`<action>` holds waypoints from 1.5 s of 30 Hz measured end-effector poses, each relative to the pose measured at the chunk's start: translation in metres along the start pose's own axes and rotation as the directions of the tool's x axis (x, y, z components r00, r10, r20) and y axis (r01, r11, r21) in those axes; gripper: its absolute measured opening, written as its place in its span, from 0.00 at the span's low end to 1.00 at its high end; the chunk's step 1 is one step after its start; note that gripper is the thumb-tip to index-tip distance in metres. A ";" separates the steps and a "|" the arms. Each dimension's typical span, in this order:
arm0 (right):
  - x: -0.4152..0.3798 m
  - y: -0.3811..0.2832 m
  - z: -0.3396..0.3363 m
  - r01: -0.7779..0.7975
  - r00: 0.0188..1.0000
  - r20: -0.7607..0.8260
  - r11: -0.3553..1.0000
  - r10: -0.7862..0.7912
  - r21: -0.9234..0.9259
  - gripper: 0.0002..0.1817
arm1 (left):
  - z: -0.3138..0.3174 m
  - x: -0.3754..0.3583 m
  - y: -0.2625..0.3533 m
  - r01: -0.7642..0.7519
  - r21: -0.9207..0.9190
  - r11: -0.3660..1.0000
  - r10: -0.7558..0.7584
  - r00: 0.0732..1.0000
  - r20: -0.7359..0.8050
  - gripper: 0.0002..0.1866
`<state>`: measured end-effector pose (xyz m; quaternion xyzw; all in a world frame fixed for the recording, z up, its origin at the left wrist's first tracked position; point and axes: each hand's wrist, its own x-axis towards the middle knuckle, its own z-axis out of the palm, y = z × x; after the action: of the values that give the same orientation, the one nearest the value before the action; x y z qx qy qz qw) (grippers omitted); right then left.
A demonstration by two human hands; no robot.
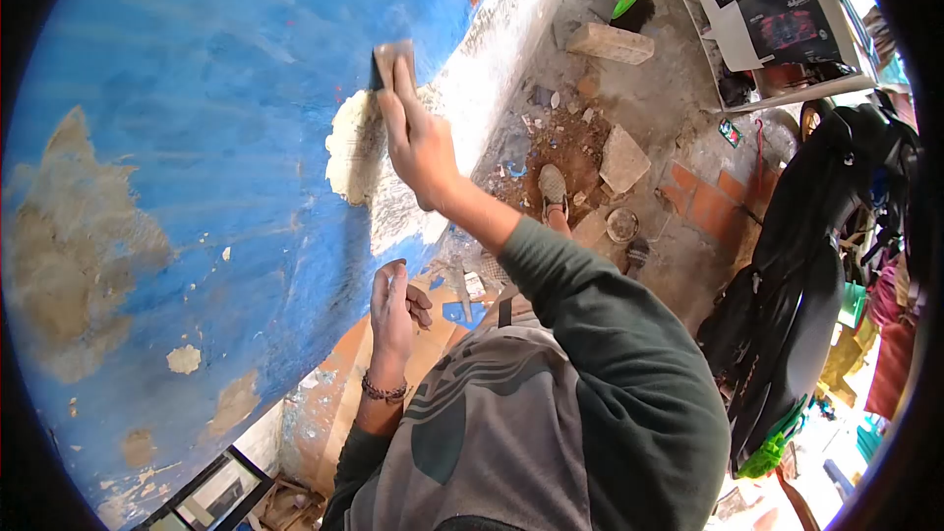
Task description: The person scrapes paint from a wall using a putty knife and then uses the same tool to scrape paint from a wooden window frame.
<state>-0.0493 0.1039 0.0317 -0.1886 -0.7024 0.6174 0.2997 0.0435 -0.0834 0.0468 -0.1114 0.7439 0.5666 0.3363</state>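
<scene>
My right hand (423, 143) reaches out to the blue wall (246, 59), its fingers stretched along a small flat grey-brown rectangular block (395, 57) with a dark left edge. The block lies against the paint, just above a bare cream-white patch (352, 147) where the blue has come away. Lower down and close to the wall, my left hand (395, 310) hangs with loosely bent fingers apart and nothing visible in it. Dust marks its fingertips, and a dark beaded bracelet (383, 389) circles the wrist.
Rubble and a broken slab (623, 159) litter the floor by my shoe (553, 187). Farther off are a pale block (610, 42) and a green-topped broom (629, 8). A covered box (777, 20) and black bags (787, 265) stand to the right. Cardboard (344, 374) lies below the wall.
</scene>
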 end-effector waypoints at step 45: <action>0.074 0.020 -0.198 -0.364 0.377 0.744 0.826 0.553 -0.430 0.20 | 0.156 0.061 0.106 -0.451 0.257 0.855 0.481 0.874 -0.063 0.18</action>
<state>0.0228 0.3041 0.0373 -0.0810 -0.7316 0.6148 -0.2832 -0.0015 0.1077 0.0694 0.0775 0.8297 0.5315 0.1523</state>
